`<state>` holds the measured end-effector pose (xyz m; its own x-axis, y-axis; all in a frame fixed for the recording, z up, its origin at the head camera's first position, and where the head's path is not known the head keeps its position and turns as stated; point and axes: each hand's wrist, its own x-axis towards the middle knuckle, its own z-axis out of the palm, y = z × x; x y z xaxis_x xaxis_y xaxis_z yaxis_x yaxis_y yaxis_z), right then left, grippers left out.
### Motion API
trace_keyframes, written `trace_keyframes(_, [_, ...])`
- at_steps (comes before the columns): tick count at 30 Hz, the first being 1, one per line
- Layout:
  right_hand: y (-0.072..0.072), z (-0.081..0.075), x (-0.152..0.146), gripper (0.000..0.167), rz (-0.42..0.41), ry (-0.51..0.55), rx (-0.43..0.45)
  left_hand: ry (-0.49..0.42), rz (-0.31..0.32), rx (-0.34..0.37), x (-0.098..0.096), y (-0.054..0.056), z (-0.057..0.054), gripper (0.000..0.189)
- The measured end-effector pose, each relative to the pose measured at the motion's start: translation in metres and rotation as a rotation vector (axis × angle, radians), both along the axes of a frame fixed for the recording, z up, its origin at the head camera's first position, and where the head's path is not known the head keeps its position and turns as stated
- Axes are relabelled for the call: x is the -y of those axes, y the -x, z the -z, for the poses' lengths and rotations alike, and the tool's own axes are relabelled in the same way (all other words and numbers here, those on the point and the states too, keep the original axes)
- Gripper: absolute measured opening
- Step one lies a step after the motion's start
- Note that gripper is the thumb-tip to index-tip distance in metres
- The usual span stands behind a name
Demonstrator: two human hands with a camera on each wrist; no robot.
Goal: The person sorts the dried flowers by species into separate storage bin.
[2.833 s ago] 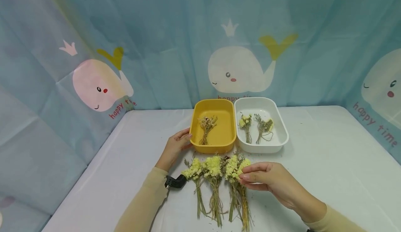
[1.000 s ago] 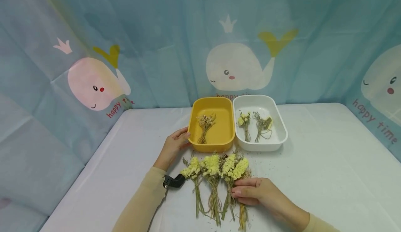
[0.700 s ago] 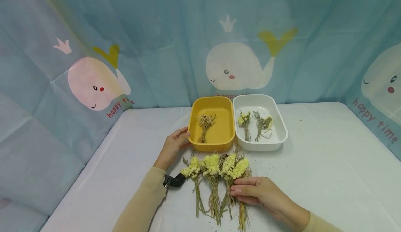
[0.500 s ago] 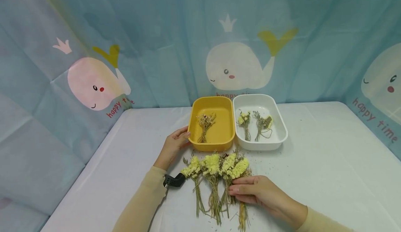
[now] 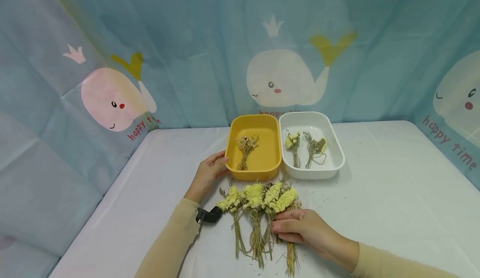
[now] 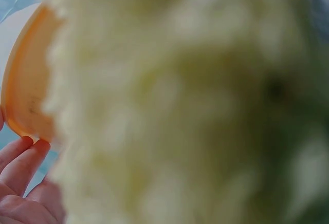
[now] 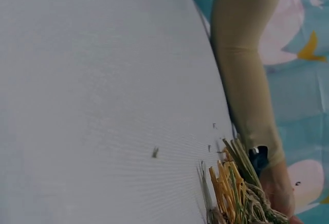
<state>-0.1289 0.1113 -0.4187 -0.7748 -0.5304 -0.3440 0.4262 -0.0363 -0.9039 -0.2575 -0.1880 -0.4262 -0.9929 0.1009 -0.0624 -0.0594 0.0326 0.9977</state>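
Observation:
My left hand holds the near left corner of a yellow plastic bin, thumb at the rim and fingers along the outer wall. A bunch of dried flowers lies in that bin. In front of the bins, several tied bunches with pale yellow heads lie in a row. At the row's right end, my right hand pinches a yellow-headed dried flower bunch by the stems below its head. Blurred blossoms fill most of the left wrist view. Stem ends show in the right wrist view.
A white bin stands against the yellow bin's right side, with two small flower bunches inside. Plant crumbs lie on the white tabletop. A blue whale-print curtain hangs behind. A black wrist mount sits close to the leftmost flowers.
My right hand has come down from the flower heads to the stems, then shifted slightly left, the right-end bunch's stems moving with it. My left hand stays at the yellow bin.

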Motion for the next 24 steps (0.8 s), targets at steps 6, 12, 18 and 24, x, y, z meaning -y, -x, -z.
trace_keyframes(6, [0.001,0.0,0.004,0.054,0.02,-0.059,-0.025,-0.007,-0.011,0.009,-0.001,0.0,-0.002,0.049])
trace_keyframes(12, [0.003,0.001,0.011,0.04,0.053,-0.1,-0.065,-0.003,-0.01,0.005,0.0,0.001,-0.001,0.049])
trace_keyframes(18, [0.005,0.001,0.021,0.015,0.093,-0.104,-0.054,0.003,-0.006,0.014,0.002,0.002,0.002,0.047])
trace_keyframes(24, [0.004,-0.001,0.023,0.015,0.13,-0.12,-0.045,0.006,-0.004,0.012,0.001,0.003,0.003,0.047])
